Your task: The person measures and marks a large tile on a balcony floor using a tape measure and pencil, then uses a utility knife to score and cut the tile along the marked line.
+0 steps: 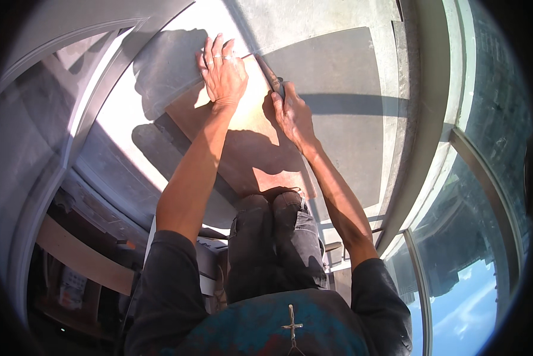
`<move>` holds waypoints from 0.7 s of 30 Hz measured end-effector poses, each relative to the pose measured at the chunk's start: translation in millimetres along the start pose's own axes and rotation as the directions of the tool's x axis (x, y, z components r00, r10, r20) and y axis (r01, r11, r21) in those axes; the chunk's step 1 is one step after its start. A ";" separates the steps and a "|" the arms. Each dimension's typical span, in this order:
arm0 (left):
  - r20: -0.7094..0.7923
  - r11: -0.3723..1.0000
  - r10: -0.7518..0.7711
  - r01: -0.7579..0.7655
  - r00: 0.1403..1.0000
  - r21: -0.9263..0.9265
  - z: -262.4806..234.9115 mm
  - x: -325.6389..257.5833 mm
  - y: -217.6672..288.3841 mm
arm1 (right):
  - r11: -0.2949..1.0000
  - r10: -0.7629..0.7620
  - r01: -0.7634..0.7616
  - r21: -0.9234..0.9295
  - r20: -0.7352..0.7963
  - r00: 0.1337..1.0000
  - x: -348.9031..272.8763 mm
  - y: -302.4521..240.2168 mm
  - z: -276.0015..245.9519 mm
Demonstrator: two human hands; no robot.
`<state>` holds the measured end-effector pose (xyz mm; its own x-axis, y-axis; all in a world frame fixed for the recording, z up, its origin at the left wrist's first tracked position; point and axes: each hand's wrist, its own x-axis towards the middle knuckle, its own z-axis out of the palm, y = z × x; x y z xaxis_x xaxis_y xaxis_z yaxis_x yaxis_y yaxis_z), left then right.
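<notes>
A brown rectangular sheet (243, 151) lies before me on a pale work surface, partly in my shadow; I cannot tell whether it is leather or board. My left hand (224, 74) rests on its far part, palm down, fingers stretched forward and slightly apart. Along the sheet's far right edge, my right hand (294, 118) is closed around a slim knife-like tool (269, 72) with a dark handle. The tool's tip points away from me and to the left, close to the sheet's far right corner. The exact shape of its blade is hard to make out.
To the right of the sheet lies a flat grey mat (352, 68), crossed by a shadow band. Framed window panes (456, 196) curve down the right side. A pale frame (79, 127) stands left, with dark shelving and a curved board (82, 255) below.
</notes>
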<state>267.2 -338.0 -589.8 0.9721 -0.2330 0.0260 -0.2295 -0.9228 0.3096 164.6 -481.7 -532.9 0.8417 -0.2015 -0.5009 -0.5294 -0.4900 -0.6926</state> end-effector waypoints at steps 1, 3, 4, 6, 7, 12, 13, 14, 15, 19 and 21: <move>-0.007 1.000 0.010 -0.010 1.000 0.011 0.9 0.1 -0.9 | 1.000 -0.010 0.010 -0.019 -0.010 1.000 -1.7 -0.2 0.7; 0.001 1.000 0.004 -0.004 1.000 0.018 -0.6 0.6 1.5 | 0.999 -0.036 0.035 -0.031 -0.026 0.999 -0.5 0.8 5.2; 0.006 1.000 0.002 -0.002 1.000 0.021 -1.4 1.3 2.5 | 0.998 -0.051 0.050 -0.029 -0.034 0.998 3.9 2.9 4.1; 0.007 1.000 0.006 -0.006 1.000 0.022 -2.3 1.7 1.5 | 0.998 -0.040 0.039 -0.044 -0.032 0.999 3.7 1.2 3.2; 0.008 1.000 0.009 -0.009 1.000 0.021 -2.9 1.3 1.2 | 0.999 -0.017 0.017 -0.034 -0.019 1.000 0.7 1.3 4.6; 0.008 1.000 0.002 -0.002 1.000 0.019 -0.4 -1.5 0.1 | 0.997 -0.047 0.043 -0.059 -0.055 0.997 -1.2 -0.1 2.9; 0.004 1.000 0.002 -0.002 1.000 0.010 0.2 -1.5 0.4 | 0.994 -0.075 0.069 -0.085 -0.070 0.995 -1.4 0.2 3.1; 0.004 1.000 0.003 -0.003 1.000 0.004 0.0 -2.5 -0.2 | 0.990 -0.102 0.093 -0.107 -0.081 0.992 -1.8 0.7 5.0; 0.010 1.000 0.000 0.000 1.000 0.006 0.5 -2.8 -0.1 | 0.985 -0.129 0.116 -0.130 -0.091 0.988 -2.0 1.4 6.4; -0.003 1.000 0.008 -0.008 1.000 0.015 4.9 -3.4 -2.3 | 0.987 -0.101 0.100 -0.124 0.000 0.995 0.1 4.1 7.3; -0.003 1.000 -0.002 0.002 1.000 -0.018 3.0 -4.2 -1.5 | 0.990 -0.102 0.105 -0.098 0.036 0.994 -1.0 1.9 4.3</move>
<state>263.3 -336.6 -593.1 0.9728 -0.2302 0.0279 -0.2265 -0.9177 0.3264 162.3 -478.8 -535.9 0.8868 -0.1196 -0.4463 -0.4252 -0.5892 -0.6870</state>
